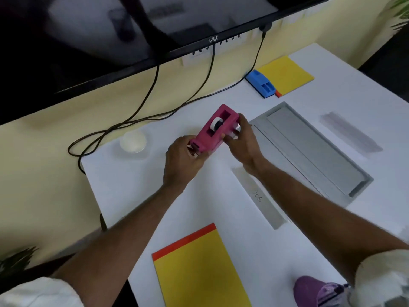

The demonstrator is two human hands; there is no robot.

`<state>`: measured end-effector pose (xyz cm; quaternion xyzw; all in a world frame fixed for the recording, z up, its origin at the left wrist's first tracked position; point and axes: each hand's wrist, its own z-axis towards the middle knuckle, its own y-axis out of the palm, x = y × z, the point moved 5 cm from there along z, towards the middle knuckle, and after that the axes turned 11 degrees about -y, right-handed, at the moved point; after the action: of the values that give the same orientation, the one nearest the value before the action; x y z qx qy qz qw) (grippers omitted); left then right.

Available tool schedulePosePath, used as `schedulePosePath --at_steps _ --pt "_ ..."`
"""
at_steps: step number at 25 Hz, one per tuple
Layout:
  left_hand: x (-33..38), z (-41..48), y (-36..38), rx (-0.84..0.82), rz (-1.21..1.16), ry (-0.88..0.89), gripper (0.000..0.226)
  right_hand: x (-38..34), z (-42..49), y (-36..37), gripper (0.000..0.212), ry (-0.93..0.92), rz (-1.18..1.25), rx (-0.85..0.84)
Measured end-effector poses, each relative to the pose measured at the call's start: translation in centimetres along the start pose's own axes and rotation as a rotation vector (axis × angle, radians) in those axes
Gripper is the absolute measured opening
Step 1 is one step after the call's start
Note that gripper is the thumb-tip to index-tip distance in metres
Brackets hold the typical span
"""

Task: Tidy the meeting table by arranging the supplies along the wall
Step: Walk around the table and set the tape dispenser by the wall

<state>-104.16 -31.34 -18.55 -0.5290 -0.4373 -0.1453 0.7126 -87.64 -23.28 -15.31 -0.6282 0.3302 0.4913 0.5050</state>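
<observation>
A pink tape dispenser (215, 129) with a white roll in it is held over the middle of the white table (137, 185). My left hand (181, 162) grips its near end and my right hand (242, 140) grips its far side. A blue stapler-like tool (261, 84) lies by the wall beside a yellow pad (286, 74). A second yellow pad with a red top strip (199, 269) lies near me. A purple pen cup (316, 291) stands at the front right. A small clear round dish (132, 141) rests at the table's left end.
A large black screen (110, 36) hangs on the yellow wall, with black cables (141, 107) trailing down onto the table's far left. A grey recessed cable tray (309, 147) runs along the table's centre right. Plant leaves (15, 260) show at the lower left.
</observation>
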Motion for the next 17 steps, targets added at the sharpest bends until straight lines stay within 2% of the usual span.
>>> schedulePosePath --at_steps 4,6,8,14,17 --pt "-1.1 0.4 1.9 0.114 0.034 -0.065 0.056 3.9 2.1 3.5 0.066 0.235 0.369 -0.023" --pt "-2.1 0.6 2.8 0.131 0.009 -0.107 0.058 5.4 3.4 4.0 0.068 0.264 0.424 -0.077" --pt "-2.8 1.2 3.7 0.146 -0.029 -0.135 0.059 6.3 5.2 4.1 0.063 0.237 0.408 -0.119" --pt "-3.2 4.4 6.7 0.175 -0.02 -0.179 0.05 6.4 9.3 5.4 0.048 0.151 0.13 -0.234" --pt "-2.4 5.1 7.9 0.204 -0.071 -0.114 0.038 7.0 9.9 4.9 0.037 0.099 0.119 -0.247"
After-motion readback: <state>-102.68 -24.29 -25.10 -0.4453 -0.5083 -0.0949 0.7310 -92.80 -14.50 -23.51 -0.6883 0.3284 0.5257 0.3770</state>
